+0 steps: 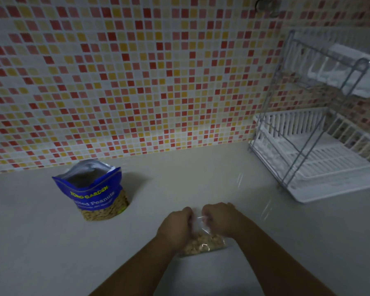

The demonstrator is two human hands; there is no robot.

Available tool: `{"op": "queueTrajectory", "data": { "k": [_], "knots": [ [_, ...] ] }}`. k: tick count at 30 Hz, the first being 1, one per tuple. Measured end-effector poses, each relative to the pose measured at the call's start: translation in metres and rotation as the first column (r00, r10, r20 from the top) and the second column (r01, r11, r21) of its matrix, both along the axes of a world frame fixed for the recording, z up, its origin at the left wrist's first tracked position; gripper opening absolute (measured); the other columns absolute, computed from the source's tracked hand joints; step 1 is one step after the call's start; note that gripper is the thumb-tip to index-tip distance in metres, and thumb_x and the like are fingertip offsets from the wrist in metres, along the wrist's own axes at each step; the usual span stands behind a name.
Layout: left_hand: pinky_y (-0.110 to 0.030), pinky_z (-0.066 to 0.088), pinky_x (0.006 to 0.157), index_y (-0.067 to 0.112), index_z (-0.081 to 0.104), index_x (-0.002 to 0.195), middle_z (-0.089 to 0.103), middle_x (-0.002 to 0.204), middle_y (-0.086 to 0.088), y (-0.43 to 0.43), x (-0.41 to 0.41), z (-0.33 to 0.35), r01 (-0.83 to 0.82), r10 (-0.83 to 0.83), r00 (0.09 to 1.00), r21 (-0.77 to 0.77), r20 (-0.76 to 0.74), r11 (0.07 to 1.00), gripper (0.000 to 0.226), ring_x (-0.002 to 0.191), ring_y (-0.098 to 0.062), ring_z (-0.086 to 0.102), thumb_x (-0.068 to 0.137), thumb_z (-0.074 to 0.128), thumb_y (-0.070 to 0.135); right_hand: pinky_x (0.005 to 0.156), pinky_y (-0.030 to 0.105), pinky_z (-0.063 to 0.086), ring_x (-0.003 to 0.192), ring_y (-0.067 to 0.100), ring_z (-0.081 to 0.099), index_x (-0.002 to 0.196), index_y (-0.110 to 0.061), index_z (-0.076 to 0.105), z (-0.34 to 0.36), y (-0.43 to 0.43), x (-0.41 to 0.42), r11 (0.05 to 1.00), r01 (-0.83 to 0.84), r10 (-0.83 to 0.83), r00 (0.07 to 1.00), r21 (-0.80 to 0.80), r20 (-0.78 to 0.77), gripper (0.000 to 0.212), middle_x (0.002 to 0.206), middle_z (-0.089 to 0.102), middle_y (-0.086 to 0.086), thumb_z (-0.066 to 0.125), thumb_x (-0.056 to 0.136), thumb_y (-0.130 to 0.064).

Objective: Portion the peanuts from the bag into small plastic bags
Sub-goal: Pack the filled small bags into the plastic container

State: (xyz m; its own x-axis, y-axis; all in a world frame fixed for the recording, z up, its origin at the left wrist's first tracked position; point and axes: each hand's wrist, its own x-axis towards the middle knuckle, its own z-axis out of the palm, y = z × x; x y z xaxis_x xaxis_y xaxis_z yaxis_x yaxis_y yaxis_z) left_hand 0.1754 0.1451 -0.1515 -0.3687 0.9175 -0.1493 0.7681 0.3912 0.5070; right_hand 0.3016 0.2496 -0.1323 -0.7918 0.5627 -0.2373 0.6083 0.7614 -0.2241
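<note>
Head view, dim light, some blur.

Nearest: two bare forearms enter from the bottom edge and converge at centre. The left hand [176, 226] and the right hand [220, 218] sit close together, knuckles up, fingers curled. Each pinches the top of a small plastic bag [201, 230], left hand on its left side, right hand on its right. The fingertips themselves are hidden under the knuckles, so I cannot tell the exact grip.

The small plastic bag is clear and rests on the pale tabletop [41, 242] between and just below the two hands. Peanuts [203, 245] fill its lower part as a low heap; the upper part is crumpled film.

Mid-distance, left: a blue peanut bag [94, 195] stands upright on the tabletop, well apart from the hands. Its mouth is open, showing a silver lining. The print reads "TONG GARDEN" and "Peanuts". A clear window at its base shows nuts inside.

Mid-distance, right: faint bright streaks [239, 180] on the tabletop; cannot tell what they are.

Far right: a two-tier wire dish rack [297, 150] with white slatted trays stands on the tabletop.

Farthest: a mosaic tile wall [137, 71] in white, yellow, pink and red.
</note>
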Motion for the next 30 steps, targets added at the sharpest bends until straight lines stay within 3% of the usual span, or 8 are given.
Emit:
{"op": "queueTrajectory", "data": {
  "k": [4,6,8,12,14,20,24,30],
  "knots": [
    [-0.032,0.042,0.081,0.019,0.052,0.113,0.056,0.114,-0.002,-0.005,0.003,-0.012,0.046,-0.018,0.958,0.093,-0.286,0.995,0.033,0.109,-0.024,0.048,0.081,0.048,0.012,0.080,0.032,0.043,0.090,0.020,0.062,0.096,-0.028,0.064,-0.010,-0.001,0.004,0.959,-0.013,0.050,0.991,0.285,-0.124,0.027,0.091,0.068,-0.006,0.066,0.069,-0.033],
    [-0.031,0.047,0.073,0.023,0.056,0.107,0.058,0.105,0.001,-0.009,0.001,-0.013,0.063,-0.004,0.948,0.177,-0.318,0.982,0.038,0.096,-0.022,0.054,0.070,0.057,0.014,0.061,0.026,0.045,0.071,0.012,0.062,0.078,-0.033,0.063,-0.013,0.000,0.006,0.949,0.022,0.052,0.973,0.314,-0.225,0.032,0.074,0.063,-0.011,0.071,0.047,-0.037],
    [-0.024,0.047,0.055,0.027,0.059,0.091,0.060,0.086,0.004,-0.011,0.001,-0.016,0.117,-0.036,0.942,0.224,-0.333,0.968,0.042,0.073,-0.017,0.058,0.050,0.064,0.018,0.058,0.021,0.035,0.065,0.009,0.058,0.068,-0.034,0.060,-0.013,0.000,0.009,0.942,0.015,0.069,0.969,0.334,-0.238,0.030,0.068,0.058,-0.014,0.070,0.040,-0.041],
    [-0.017,0.043,0.050,0.024,0.062,0.061,0.060,0.065,0.008,-0.013,0.001,-0.019,0.182,-0.109,0.914,0.154,-0.391,0.971,0.013,0.059,-0.016,0.058,0.050,0.057,0.027,0.055,0.024,0.040,0.060,0.005,0.057,0.058,-0.039,0.065,-0.024,0.001,0.014,0.926,-0.007,0.077,0.982,0.377,-0.170,0.018,0.056,0.061,-0.016,0.052,0.052,-0.050],
    [-0.017,0.045,0.052,0.023,0.063,0.055,0.060,0.062,0.009,-0.013,-0.001,-0.028,0.177,-0.122,0.898,0.092,-0.423,0.980,0.020,0.059,-0.015,0.058,0.057,0.046,0.033,0.054,0.028,0.043,0.059,0.008,0.057,0.058,-0.040,0.069,-0.029,0.002,0.017,0.928,-0.010,0.075,0.984,0.372,-0.163,0.015,0.054,0.064,-0.016,0.057,0.053,-0.048],
    [-0.020,0.048,0.052,0.022,0.061,0.053,0.058,0.061,0.006,-0.018,-0.004,-0.035,0.139,-0.105,0.899,0.052,-0.424,0.989,0.022,0.059,-0.017,0.058,0.058,0.043,0.033,0.062,0.029,0.021,0.060,0.014,0.055,0.059,-0.035,0.068,-0.040,-0.008,0.013,0.908,0.029,0.028,0.991,0.418,-0.131,0.022,0.050,0.063,-0.010,0.048,0.063,-0.042],
    [-0.023,0.048,0.053,0.022,0.059,0.053,0.057,0.061,0.005,-0.029,-0.014,-0.037,0.110,-0.075,0.905,0.061,-0.420,0.992,0.018,0.060,-0.019,0.057,0.060,0.045,0.030,0.062,0.030,0.022,0.062,0.016,0.055,0.059,-0.032,0.068,-0.040,-0.020,0.002,0.903,0.031,0.051,0.983,0.429,-0.178,0.014,0.050,0.061,-0.010,0.057,0.063,-0.039],
    [-0.022,0.050,0.054,0.023,0.065,0.059,0.059,0.066,0.006,-0.047,-0.030,-0.037,0.097,-0.059,0.904,0.069,-0.424,0.993,0.022,0.062,-0.017,0.058,0.061,0.045,0.033,0.063,0.030,0.021,0.062,0.015,0.055,0.059,-0.030,0.067,-0.046,-0.034,-0.012,0.895,0.017,0.084,0.975,0.445,-0.205,0.022,0.050,0.060,-0.010,0.049,0.067,-0.041]
  ]
}}
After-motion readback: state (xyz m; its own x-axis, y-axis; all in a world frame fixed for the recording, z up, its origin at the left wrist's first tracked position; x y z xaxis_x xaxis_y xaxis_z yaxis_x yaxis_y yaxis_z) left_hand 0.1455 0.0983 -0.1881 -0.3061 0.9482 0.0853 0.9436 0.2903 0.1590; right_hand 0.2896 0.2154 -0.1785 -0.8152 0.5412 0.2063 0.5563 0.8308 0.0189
